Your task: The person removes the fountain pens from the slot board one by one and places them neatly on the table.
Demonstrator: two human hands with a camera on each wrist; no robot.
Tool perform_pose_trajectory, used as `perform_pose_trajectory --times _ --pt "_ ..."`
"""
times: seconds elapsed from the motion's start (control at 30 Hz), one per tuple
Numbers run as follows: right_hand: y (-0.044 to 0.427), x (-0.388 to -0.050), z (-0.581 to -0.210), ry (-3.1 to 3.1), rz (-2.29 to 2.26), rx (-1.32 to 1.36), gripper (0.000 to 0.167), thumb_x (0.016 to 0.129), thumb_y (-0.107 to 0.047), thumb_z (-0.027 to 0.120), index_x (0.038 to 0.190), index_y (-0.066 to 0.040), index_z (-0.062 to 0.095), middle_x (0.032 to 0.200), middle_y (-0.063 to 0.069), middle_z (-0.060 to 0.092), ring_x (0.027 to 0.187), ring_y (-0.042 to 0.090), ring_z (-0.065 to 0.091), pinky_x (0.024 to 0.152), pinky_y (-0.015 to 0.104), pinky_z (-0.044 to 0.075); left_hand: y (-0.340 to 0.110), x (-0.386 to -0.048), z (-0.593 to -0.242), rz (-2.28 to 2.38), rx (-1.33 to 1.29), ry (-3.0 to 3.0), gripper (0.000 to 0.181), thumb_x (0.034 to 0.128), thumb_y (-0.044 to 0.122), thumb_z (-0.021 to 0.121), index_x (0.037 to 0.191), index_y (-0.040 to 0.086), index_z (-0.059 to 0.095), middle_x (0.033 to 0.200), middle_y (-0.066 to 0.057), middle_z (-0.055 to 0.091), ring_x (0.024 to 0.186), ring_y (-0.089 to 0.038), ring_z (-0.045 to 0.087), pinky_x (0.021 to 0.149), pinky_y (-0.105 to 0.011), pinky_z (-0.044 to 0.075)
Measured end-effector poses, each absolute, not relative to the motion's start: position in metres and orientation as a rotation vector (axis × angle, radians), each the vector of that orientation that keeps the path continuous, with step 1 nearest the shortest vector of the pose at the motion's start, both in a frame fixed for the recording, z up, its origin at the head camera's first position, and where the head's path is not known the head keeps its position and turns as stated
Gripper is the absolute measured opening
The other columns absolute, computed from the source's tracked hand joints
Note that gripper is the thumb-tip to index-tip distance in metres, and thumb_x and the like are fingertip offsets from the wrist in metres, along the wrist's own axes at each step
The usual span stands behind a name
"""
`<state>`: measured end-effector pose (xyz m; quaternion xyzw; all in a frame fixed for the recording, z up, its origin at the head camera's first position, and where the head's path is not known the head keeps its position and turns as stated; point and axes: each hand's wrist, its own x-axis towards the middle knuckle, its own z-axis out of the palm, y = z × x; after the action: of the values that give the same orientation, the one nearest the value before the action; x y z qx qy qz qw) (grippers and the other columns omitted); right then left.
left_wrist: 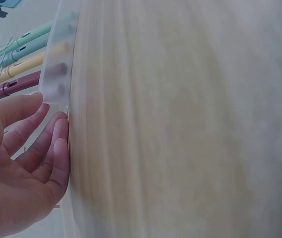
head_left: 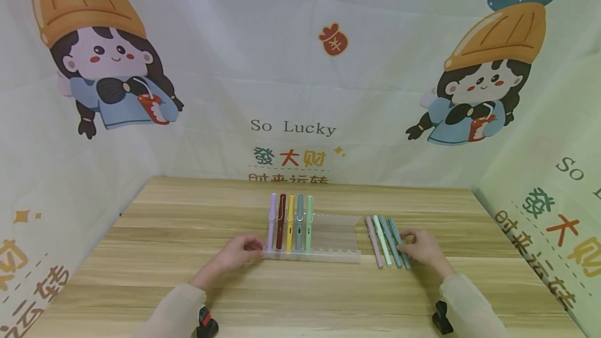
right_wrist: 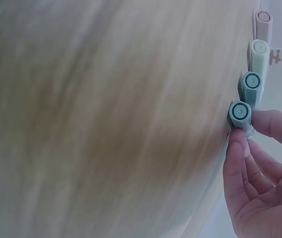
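Observation:
A clear rack [head_left: 312,256] with a notched front edge holds several pens side by side in its left part: purple, dark red [head_left: 281,221], yellow, blue-grey and light green. The left hand [head_left: 241,251] grips the rack's left end; in the left wrist view, the thumb of that hand [left_wrist: 24,163] meets the rack's corner [left_wrist: 56,91], the other fingers bent below. To the right lies a row of loose pens: pink [head_left: 374,242], pale green [head_left: 382,241] and two blue-green. The right hand [head_left: 422,246] pinches the outermost blue-green pen [right_wrist: 240,111] between thumb and fingers.
The wooden table [head_left: 310,296] meets a printed cloth backdrop [head_left: 225,93] behind and at both sides. Black straps with small devices are on both wrists. The rack's right part [head_left: 335,231] stands between its pens and the loose row.

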<state>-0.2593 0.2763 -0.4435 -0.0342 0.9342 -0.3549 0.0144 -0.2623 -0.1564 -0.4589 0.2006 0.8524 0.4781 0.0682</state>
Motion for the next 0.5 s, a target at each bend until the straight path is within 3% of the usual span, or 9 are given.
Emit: perform_pose_trajectory --times 0.5 --pt "0.2734 -0.2587 -0.4425 2.936 -1.101 -0.109 0.035 0.077 -0.007 0.063 0.104 0.012 0.053 0.061 0.004 0.054 0.050 0.014 0.052 0.047 0.028 0.044 -0.1568 -0.2637 -0.4602 1.428 0.616 2.571 0.017 0.0787 0.004 0.061 0.094 -0.004 0.059 0.082 -0.005 0.058 0.076 -0.019 0.053 0.064 -0.030 0.046"
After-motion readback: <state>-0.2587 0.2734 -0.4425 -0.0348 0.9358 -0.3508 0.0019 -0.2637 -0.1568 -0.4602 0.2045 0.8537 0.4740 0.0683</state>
